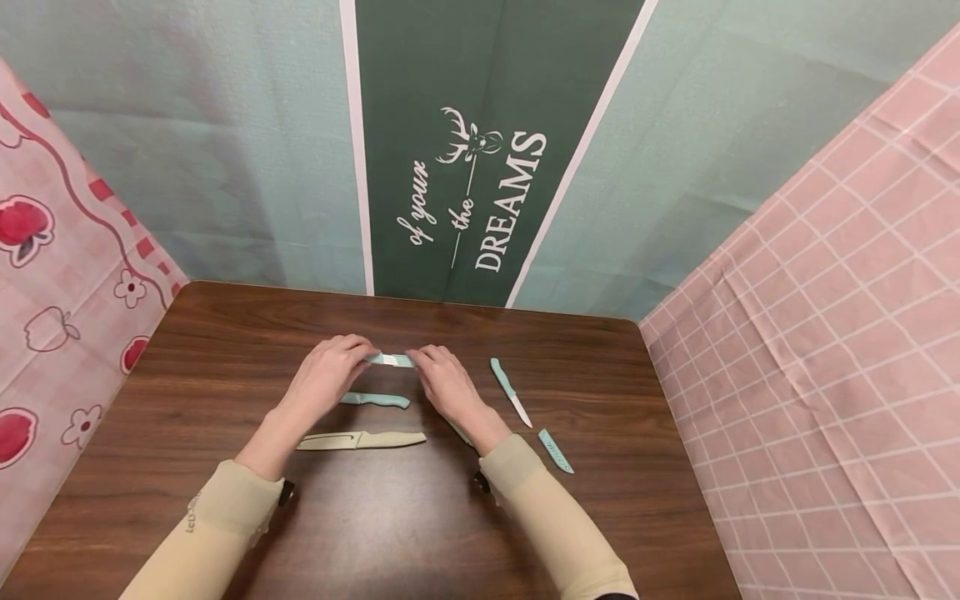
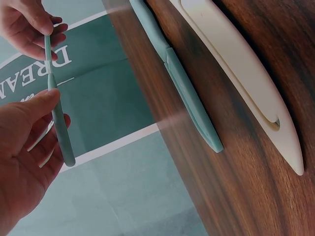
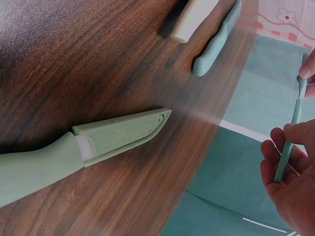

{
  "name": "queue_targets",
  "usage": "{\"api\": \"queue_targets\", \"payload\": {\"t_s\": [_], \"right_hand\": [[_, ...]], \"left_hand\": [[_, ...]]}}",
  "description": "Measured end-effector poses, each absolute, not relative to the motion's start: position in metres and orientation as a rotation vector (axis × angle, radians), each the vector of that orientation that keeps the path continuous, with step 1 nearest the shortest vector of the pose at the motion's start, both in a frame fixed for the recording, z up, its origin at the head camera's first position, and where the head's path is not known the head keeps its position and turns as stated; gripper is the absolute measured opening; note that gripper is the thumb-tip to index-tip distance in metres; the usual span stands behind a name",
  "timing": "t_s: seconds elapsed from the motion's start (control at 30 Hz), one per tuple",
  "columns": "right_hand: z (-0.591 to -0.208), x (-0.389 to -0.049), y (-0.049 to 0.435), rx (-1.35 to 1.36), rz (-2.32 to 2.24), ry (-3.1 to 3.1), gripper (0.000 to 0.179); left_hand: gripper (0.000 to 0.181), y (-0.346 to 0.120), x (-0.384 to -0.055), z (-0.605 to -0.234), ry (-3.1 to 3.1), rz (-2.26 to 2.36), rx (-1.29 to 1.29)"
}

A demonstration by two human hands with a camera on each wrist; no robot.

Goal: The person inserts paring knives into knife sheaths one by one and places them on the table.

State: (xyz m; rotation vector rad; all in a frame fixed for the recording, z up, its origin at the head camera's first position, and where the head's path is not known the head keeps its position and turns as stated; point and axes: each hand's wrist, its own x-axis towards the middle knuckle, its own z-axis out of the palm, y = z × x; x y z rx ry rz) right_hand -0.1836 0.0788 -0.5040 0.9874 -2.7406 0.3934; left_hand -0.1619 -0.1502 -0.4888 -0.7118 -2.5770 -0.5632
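Note:
My left hand (image 1: pixel 330 372) grips the teal handle (image 2: pixel 61 132) of a small knife. My right hand (image 1: pixel 447 382) pinches a matching blade sheath (image 3: pixel 288 155). Between the hands a short stretch of the white blade (image 1: pixel 389 360) shows, and its tip end is inside the sheath. Both hands hold the knife level above the far part of the table. Below and nearer lies a sheathed blue knife (image 1: pixel 382 401), partly behind the left hand in the head view. A larger sheathed cream knife (image 1: pixel 390 439) lies nearer still.
A green sheathed knife (image 3: pixel 118 135) lies under the right forearm. Right of the hands are an uncovered blue knife (image 1: pixel 504 381) with a white blade and a loose blue sheath (image 1: pixel 555 451). The brown table (image 1: pixel 600 517) meets hanging cloths at the back and sides.

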Motion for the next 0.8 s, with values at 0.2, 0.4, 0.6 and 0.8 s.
{"api": "queue_targets", "payload": {"t_s": [0.2,0.4,0.6,0.8], "right_hand": [[-0.504,-0.185,0.079,0.991,0.394,-2.725,0.03],[-0.503,-0.186,0.079,0.993,0.394,-2.738,0.03],[-0.501,-0.186,0.078,1.007,0.405,-2.735,0.029],[-0.502,-0.188,0.079,1.021,0.412,-2.718,0.029]], "left_hand": [[0.019,-0.147,-0.162,-0.489,-2.586,-0.557,-0.705],[0.017,-0.143,-0.163,-0.488,-2.583,-0.541,-0.711],[0.018,-0.14,-0.164,-0.487,-2.588,-0.51,-0.721],[0.018,-0.138,-0.164,-0.488,-2.606,-0.493,-0.713]]}}
